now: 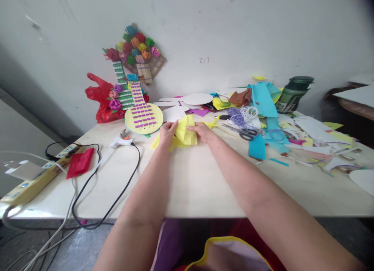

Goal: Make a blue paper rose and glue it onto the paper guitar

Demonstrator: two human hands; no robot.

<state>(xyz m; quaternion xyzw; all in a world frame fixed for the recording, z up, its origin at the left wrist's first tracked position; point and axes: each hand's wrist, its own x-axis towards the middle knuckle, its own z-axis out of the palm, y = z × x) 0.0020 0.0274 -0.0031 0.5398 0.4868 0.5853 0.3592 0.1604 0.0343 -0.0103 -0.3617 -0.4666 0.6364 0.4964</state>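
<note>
Both hands hold a creased piece of yellow crepe paper (187,132) just above the white table. My left hand (168,133) pinches its left side, and more yellow paper spreads beneath that hand. On the other edge, my right hand (202,132) grips the sheet between thumb and fingers. Behind my left hand stands a round yellow paper guitar (143,119) with purple strips along its neck and body. A white glue gun (121,141) lies to the left of my hands. Right of them are dark-handled scissors (247,134) and a yellow-black cutter (222,117).
A yellow power strip (37,177) with trailing cords and folded red paper (80,162) occupy the left side. Paper flowers (137,45) lean on the wall. Purple yarn (238,117), blue paper (264,99), several scraps and a green bottle (295,94) fill the right.
</note>
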